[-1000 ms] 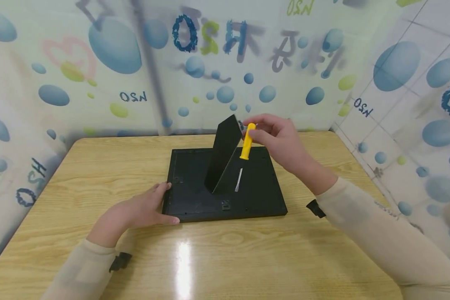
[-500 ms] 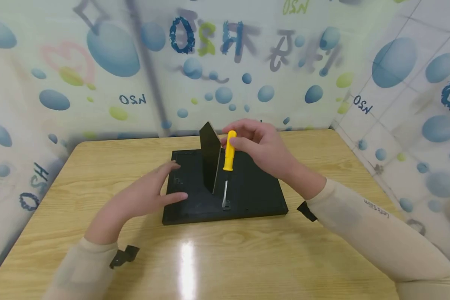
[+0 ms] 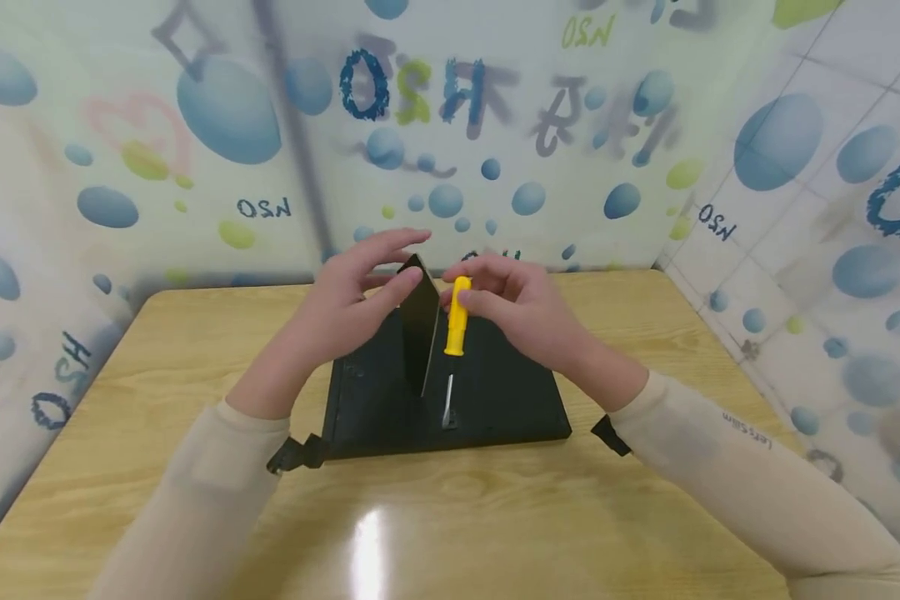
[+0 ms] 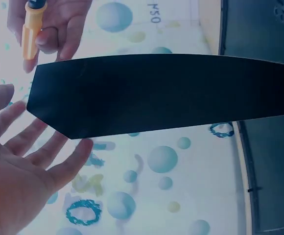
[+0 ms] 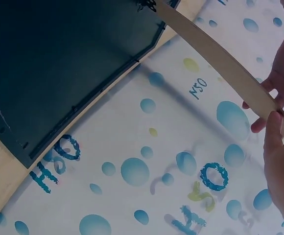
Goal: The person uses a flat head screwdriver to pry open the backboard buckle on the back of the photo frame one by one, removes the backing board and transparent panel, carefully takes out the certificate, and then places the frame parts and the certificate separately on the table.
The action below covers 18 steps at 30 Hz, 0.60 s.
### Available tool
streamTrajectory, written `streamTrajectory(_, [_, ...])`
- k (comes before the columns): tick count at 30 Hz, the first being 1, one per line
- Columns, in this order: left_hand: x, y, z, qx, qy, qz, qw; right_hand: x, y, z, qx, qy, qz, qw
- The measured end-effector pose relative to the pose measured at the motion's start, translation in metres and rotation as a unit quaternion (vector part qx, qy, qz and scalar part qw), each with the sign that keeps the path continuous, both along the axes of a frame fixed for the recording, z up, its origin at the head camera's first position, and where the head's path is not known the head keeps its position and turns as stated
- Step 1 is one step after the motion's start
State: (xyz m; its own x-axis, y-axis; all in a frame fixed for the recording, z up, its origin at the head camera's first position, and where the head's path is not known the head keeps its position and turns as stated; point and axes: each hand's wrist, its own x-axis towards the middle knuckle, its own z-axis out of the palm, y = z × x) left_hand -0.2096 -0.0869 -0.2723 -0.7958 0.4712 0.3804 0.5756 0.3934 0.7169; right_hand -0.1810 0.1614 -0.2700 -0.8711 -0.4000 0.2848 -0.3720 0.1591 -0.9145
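A black picture frame (image 3: pixel 502 396) lies face down on the table, its stand leg (image 3: pixel 420 342) raised upright from the back panel. My right hand (image 3: pixel 528 312) holds a yellow-handled screwdriver (image 3: pixel 457 321) between thumb and fingers, its metal tip pointing down over the back panel. Some right fingertips touch the leg's pale side (image 5: pixel 225 63) near its top in the right wrist view. My left hand (image 3: pixel 345 308) is at the leg's top from the left, fingers spread and loosely bent. In the left wrist view, the fingers reach behind the leg's pointed end (image 4: pixel 54 98); whether they press it is unclear.
The wooden table (image 3: pixel 457 517) extends around the frame, with a glossy light reflection at the front. A wall sheet (image 3: pixel 450 158) printed with blue and green drops rises directly behind the table, and tiled wall stands at the right.
My left hand has left the frame's left edge and risen to the top of the stand leg. My right hand has shifted left with the screwdriver, and the leg stands more upright.
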Motion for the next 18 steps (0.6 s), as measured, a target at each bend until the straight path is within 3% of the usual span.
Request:
streamTrajectory(3, [0.000, 0.007, 0.005, -0.021, 0.012, 0.002, 0.9997, -0.001, 0.004, -0.002, -0.004, 0.000, 0.007, 1.0000])
streamTrajectory(6, [0.002, 0.009, 0.002, -0.031, 0.041, 0.014, 0.9986, -0.004, 0.010, -0.004, 0.008, 0.000, -0.005, 1.0000])
streamTrajectory(10, [0.002, 0.010, -0.002, -0.032, 0.077, 0.019, 0.9963, -0.015, 0.029, -0.014, 0.051, -0.001, -0.076, 0.9958])
streamTrajectory(14, [0.000, 0.011, -0.003, -0.030, 0.084, 0.018, 0.9958, -0.030, 0.051, -0.034, 0.103, -0.014, -0.139, 0.9849])
streamTrajectory(16, [-0.001, 0.011, -0.004, -0.032, 0.081, 0.019, 0.9960, -0.035, 0.061, -0.046, 0.151, 0.016, -0.148, 0.9773])
streamTrajectory(18, [-0.001, 0.012, -0.004, -0.032, 0.078, 0.017, 0.9963, -0.036, 0.070, -0.058, 0.224, 0.100, -0.131, 0.9604])
